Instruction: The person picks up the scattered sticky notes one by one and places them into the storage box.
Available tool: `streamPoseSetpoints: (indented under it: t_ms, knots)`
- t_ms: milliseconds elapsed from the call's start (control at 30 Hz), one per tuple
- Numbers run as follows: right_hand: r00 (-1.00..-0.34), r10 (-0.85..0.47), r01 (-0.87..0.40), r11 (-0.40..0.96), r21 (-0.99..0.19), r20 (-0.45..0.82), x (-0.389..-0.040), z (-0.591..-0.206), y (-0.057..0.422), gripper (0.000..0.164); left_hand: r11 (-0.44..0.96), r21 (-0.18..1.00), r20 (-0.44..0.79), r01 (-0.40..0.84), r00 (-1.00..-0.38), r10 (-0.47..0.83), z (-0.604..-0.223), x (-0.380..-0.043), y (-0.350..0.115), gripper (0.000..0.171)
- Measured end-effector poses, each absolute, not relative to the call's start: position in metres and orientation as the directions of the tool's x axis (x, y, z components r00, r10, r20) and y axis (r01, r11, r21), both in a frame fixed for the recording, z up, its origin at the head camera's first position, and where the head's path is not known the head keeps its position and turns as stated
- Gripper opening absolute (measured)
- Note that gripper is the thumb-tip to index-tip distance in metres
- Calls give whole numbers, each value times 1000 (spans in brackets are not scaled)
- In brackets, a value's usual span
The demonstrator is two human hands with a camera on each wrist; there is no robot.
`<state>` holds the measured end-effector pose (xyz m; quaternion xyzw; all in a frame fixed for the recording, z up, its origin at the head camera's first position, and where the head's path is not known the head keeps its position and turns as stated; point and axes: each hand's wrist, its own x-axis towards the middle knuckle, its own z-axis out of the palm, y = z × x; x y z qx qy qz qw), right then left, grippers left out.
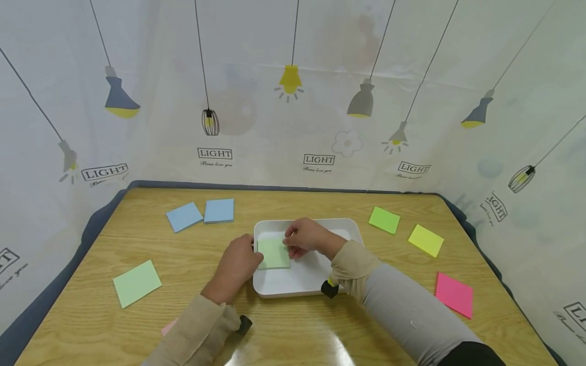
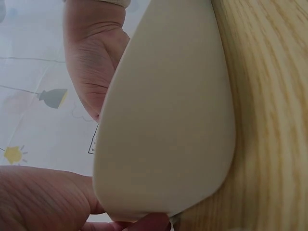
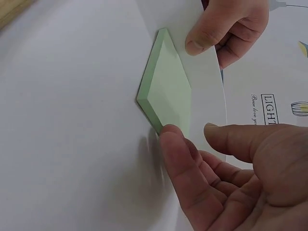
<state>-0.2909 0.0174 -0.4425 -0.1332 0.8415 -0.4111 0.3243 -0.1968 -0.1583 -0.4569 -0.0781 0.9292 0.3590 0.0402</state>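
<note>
A white tray [image 1: 306,284] lies on the wooden table, with a pale green sticky note pad [image 1: 272,255] flat at its left end. My left hand [image 1: 238,263] grips the tray's left wall, thumb over the rim on the inside and fingers outside. In the left wrist view the tray's outer wall [image 2: 168,106] fills the middle. My right hand [image 1: 308,238] is over the tray, at the pad's right side. The right wrist view shows its fingertips touching an edge of the pad [image 3: 171,86], while the thumb stands apart from it.
Two blue pads [image 1: 219,211] lie at the back left, another pale green pad [image 1: 137,283] at the left. To the right are a bright green pad [image 1: 384,220], a yellow pad [image 1: 426,240] and a pink pad [image 1: 454,295]. A pink corner [image 1: 168,327] shows beside the left sleeve.
</note>
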Motion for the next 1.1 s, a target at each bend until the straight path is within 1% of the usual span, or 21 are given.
streamPoseSetpoints:
  t_ms: [433,700,967,1100]
  knots:
    - [-756,-484,30,646,-763,-440,-287,-444,16,16,724,665,-137,-182,-983,-122,-457,-196,-159,35]
    - [-764,-507,-69,680,-730,-400,-285,-440,25,21,724,666,-131,-179,-984,-122,-457,-196,-159,35]
    - [-762,-545,-162,682,-713,-349,-273,-416,52,24,720,674,-123,-168,-986,-115,-459,-197,-161,34]
    - [-771,-563,-177,638,-750,-297,-269,-409,78,26,709,687,-122,-161,-987,-107,-460,-197,-159,34]
